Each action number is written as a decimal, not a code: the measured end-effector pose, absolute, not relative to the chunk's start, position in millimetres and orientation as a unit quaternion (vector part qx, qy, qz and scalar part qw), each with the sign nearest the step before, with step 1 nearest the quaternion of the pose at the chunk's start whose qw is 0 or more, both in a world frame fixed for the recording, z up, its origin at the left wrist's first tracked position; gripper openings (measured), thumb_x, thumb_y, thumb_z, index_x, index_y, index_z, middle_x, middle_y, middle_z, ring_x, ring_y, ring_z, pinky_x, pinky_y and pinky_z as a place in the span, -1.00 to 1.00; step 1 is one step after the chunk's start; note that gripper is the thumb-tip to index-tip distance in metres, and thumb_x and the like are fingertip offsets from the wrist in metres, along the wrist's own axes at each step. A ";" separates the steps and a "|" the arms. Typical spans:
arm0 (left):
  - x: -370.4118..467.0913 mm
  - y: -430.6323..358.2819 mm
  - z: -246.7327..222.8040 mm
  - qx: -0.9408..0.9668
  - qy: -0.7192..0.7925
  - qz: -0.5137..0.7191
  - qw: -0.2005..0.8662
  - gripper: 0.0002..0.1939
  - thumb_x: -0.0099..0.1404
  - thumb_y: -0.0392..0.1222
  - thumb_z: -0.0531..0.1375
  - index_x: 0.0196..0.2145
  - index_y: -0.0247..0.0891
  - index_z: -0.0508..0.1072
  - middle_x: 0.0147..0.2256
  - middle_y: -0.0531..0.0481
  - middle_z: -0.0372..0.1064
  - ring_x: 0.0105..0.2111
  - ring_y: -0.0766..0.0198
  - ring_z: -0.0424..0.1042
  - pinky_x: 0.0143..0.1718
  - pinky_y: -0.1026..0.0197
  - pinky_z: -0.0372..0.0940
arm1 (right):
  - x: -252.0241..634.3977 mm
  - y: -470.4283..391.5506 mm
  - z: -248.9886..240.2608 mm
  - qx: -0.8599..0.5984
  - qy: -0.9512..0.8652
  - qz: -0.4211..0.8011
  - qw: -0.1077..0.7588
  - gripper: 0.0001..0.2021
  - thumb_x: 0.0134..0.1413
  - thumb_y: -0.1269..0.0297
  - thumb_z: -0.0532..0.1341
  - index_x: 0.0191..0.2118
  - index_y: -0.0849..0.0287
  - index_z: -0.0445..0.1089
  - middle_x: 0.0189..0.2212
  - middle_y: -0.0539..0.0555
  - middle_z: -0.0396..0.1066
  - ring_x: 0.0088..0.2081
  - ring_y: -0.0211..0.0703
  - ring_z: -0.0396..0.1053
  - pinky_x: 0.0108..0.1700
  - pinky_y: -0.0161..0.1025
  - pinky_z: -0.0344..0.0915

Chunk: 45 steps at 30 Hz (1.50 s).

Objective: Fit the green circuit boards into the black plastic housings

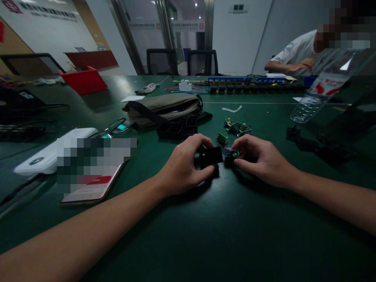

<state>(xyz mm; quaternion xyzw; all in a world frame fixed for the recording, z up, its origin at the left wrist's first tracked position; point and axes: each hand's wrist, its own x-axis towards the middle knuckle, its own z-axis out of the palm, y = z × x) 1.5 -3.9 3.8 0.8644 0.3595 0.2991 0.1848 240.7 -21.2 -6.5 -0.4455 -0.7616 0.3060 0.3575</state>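
Low over the green table, my left hand [188, 164] is closed around a small black plastic housing [213, 155], thumb below and fingers above. Close on its right, my right hand [261, 158] pinches a small circuit board [232, 153] carrying components, with its inner end beside the housing. Whether the board touches the housing I cannot tell. Just beyond both hands lie a loose green circuit board [221, 138] and a further group of circuit boards [239, 128]. Several open black housings [176, 130] sit together beyond my left hand.
A phone [96, 172], a white device [55, 150] and glasses [117, 127] lie on the left. Behind the housings is an olive bag [164, 107]. A plastic bottle [323, 88] stands tilted in view at right, near black parts [317, 147]. Across the table sits a person [302, 51].
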 end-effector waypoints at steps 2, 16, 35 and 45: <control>1.4 -4.1 3.5 0.863 0.360 0.300 0.187 -0.67 0.13 -0.26 0.28 -0.13 -0.25 0.35 -0.16 -0.07 0.43 -0.16 0.18 0.43 -0.12 0.10 0.35 | 241.0 -20.9 -7.1 -0.446 -0.761 0.307 0.357 -0.78 0.05 0.36 0.30 -0.15 0.16 0.36 -0.26 0.04 0.44 -0.29 -0.21 0.44 -0.31 -0.26 0.41; 1.6 -3.4 3.8 0.866 0.356 0.300 0.182 -0.68 0.13 -0.27 0.28 -0.14 -0.26 0.35 -0.18 -0.06 0.43 -0.19 0.20 0.42 -0.14 0.12 0.35 | 239.9 -21.4 -6.4 -0.451 -0.760 0.305 0.356 -0.78 0.04 0.37 0.29 -0.16 0.17 0.36 -0.26 0.05 0.45 -0.29 -0.19 0.45 -0.30 -0.24 0.41; 2.3 -4.0 5.1 0.868 0.352 0.301 0.181 -0.68 0.13 -0.28 0.28 -0.14 -0.27 0.35 -0.18 -0.05 0.43 -0.20 0.21 0.42 -0.16 0.13 0.34 | 240.1 -20.7 -6.1 -0.445 -0.763 0.306 0.355 -0.77 0.04 0.36 0.30 -0.15 0.17 0.36 -0.26 0.05 0.44 -0.28 -0.19 0.44 -0.28 -0.24 0.41; 2.2 -2.9 3.2 0.871 0.345 0.302 0.178 -0.66 0.12 -0.29 0.29 -0.13 -0.30 0.36 -0.19 -0.05 0.42 -0.21 0.22 0.41 -0.17 0.16 0.33 | 240.6 -21.5 -7.3 -0.446 -0.761 0.308 0.356 -0.77 0.04 0.39 0.30 -0.14 0.19 0.37 -0.27 0.04 0.44 -0.27 -0.20 0.44 -0.29 -0.26 0.40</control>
